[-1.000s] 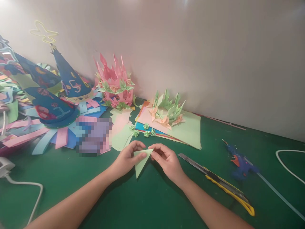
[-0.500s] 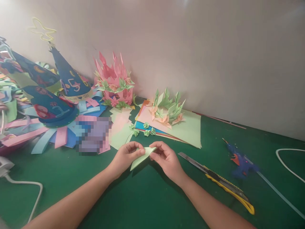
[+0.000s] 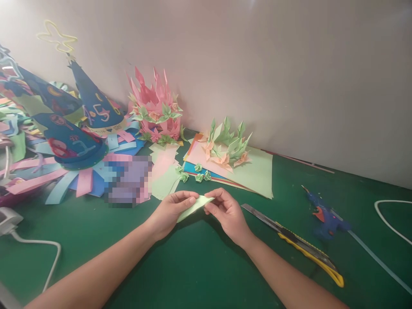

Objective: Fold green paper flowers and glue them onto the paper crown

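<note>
A folded piece of light green paper is held above the green table between both hands. My left hand pinches its left part between thumb and fingers. At its right tip, my right hand pinches the paper with thumb and forefinger. Just beyond the hands lie several small green paper roses. Behind them a green paper crown with peach flowers rests on stacked coloured sheets.
A yellow utility knife with its blade out lies right of my right hand. Farther right is a blue glue gun. Blue cone hats, a pink paper crown and paper strips fill the left. A white cable runs at lower left.
The green paper has been tilted and looks narrower, with less of its lower edge showing below my left hand. Both hands keep their hold. The whole view has shifted slightly.
</note>
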`<action>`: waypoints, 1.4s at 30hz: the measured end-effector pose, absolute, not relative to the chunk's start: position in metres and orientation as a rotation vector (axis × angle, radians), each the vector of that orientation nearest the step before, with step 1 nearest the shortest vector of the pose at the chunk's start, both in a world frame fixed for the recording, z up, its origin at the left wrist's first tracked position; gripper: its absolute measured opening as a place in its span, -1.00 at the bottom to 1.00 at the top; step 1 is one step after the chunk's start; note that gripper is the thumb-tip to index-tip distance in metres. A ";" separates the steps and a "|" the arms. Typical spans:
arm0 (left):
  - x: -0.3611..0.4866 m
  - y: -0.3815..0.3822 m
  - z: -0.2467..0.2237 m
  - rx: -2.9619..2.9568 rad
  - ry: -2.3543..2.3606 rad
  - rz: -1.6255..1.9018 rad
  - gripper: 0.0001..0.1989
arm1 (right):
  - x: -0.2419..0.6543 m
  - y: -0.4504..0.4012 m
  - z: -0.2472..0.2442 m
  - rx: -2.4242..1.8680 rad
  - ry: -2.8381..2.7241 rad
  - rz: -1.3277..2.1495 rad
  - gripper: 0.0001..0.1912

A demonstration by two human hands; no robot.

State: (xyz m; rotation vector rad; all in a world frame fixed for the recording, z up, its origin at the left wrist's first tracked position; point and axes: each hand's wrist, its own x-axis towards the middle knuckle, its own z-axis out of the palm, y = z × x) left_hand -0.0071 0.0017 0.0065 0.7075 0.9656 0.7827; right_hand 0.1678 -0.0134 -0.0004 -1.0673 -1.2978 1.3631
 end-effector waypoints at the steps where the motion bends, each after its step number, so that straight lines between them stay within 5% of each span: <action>1: -0.007 0.002 0.007 0.692 0.951 0.782 -0.78 | 0.168 -0.014 0.000 -1.062 -1.292 1.369 -0.82; 11: -0.005 -0.001 0.002 0.945 1.012 0.869 -0.81 | 0.167 -0.013 0.000 -1.040 -1.233 1.463 -0.89; 24: 0.000 -0.005 0.001 1.320 1.185 0.910 -0.78 | 0.161 -0.018 -0.009 -1.228 -1.607 0.889 -0.91; 35: -0.006 0.001 -0.009 1.412 1.194 0.921 -0.74 | 0.158 -0.006 -0.003 -1.346 -1.650 0.938 -0.88; 42: -0.004 -0.003 -0.004 1.255 1.205 0.900 -0.77 | 0.159 -0.011 -0.005 -1.147 -1.928 0.317 -0.87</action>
